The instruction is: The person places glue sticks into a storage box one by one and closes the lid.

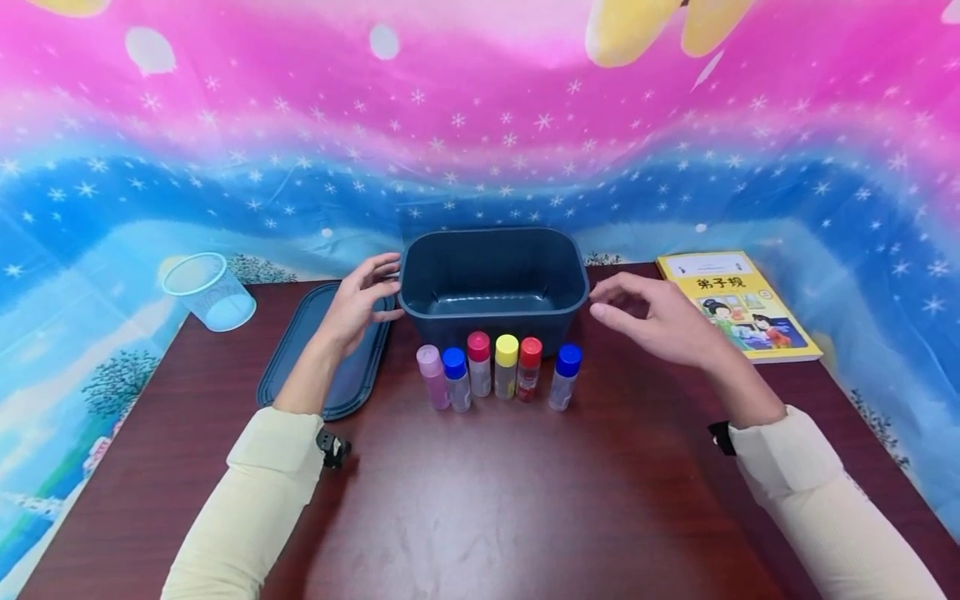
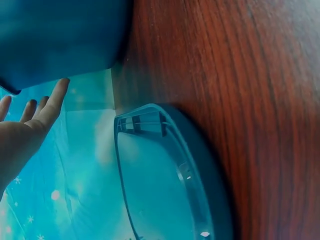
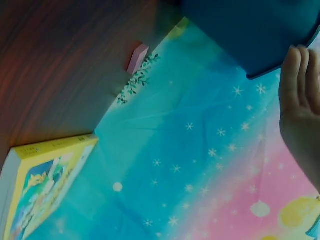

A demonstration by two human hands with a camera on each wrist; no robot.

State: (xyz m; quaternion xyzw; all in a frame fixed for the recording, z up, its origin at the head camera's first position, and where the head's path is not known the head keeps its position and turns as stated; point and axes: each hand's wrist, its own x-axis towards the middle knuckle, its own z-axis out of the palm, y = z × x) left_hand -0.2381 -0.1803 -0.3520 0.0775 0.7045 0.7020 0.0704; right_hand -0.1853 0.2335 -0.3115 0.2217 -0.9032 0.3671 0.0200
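Note:
A dark blue-grey plastic bin (image 1: 491,329) stands upright at the back middle of the table, its inside bare. At its left rim is my left hand (image 1: 362,300), fingers spread and fingertips right by the wall; the left wrist view shows the bin's side (image 2: 60,40) above these extended fingers (image 2: 52,102). On the other side, my right hand (image 1: 648,317) has relaxed, slightly bent fingers close to the right rim, with nothing between thumb and fingers. Several small tubes with coloured caps, among them a yellow-capped tube (image 1: 506,367), stand in a row before the bin.
Left of the bin, partly behind my left hand, lies a dark lid or tray (image 1: 352,392). A light-blue mesh cup (image 1: 210,292) tilts at the back left. On the right lies a yellow book (image 1: 757,308). A small pink block (image 3: 138,59) sits near the table's back edge.

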